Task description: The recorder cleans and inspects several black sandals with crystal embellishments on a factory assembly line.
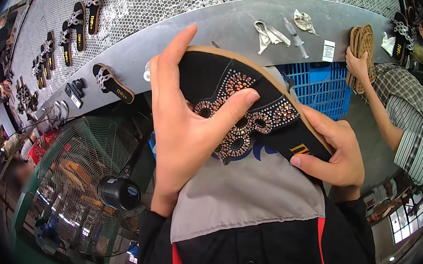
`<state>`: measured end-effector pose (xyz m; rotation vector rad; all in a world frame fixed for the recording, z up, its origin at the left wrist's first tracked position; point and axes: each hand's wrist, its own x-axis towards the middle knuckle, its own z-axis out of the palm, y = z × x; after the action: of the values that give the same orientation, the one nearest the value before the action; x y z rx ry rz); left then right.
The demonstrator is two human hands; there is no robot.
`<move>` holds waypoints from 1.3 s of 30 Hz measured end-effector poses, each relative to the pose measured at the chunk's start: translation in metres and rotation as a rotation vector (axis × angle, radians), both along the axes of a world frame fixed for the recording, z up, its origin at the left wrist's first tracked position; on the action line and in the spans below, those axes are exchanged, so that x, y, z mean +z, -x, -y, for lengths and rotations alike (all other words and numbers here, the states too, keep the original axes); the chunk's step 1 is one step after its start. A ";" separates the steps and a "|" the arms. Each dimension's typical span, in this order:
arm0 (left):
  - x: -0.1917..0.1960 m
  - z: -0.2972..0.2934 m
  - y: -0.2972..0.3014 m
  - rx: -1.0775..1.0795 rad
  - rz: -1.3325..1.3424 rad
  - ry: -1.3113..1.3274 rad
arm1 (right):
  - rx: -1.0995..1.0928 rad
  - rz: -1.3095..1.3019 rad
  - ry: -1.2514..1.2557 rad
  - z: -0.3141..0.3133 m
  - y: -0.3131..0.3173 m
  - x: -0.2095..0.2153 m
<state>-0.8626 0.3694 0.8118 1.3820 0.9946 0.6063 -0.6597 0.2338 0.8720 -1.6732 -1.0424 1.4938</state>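
The person holds a black sandal [256, 103] up in front of the chest, above a grey apron [246, 197]: the left hand [186, 124] wraps its toe end with the thumb pressed on the beaded strap [247, 115], and the right hand [335, 153] pinches its heel end. Beyond it, the grey worktop [232, 28] carries a rag [269, 34] and a syringe [295, 35], and more sandals [87, 11] lie on the mesh belt [132, 5] behind. At the right a co-worker's hand [357, 62] grips a stack of tan soles [363, 50] on the worktop, near a blue crate [324, 87].
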 end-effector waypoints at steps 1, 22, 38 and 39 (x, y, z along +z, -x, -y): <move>0.001 0.001 0.001 0.012 -0.014 -0.021 | 0.007 -0.005 0.001 -0.001 -0.001 -0.001; -0.059 -0.069 0.008 0.235 0.604 0.349 | -0.108 -0.513 0.287 -0.071 -0.016 -0.021; -0.110 -0.151 -0.103 -0.042 1.388 0.817 | -0.476 -1.078 0.194 -0.100 0.009 -0.080; -0.108 -0.155 -0.105 -0.023 1.340 0.768 | -0.486 -1.045 0.183 -0.101 0.010 -0.083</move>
<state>-0.7574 0.5243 0.7034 0.1245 0.0417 0.8146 -0.6693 0.3352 0.7889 -0.8813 0.0605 1.7803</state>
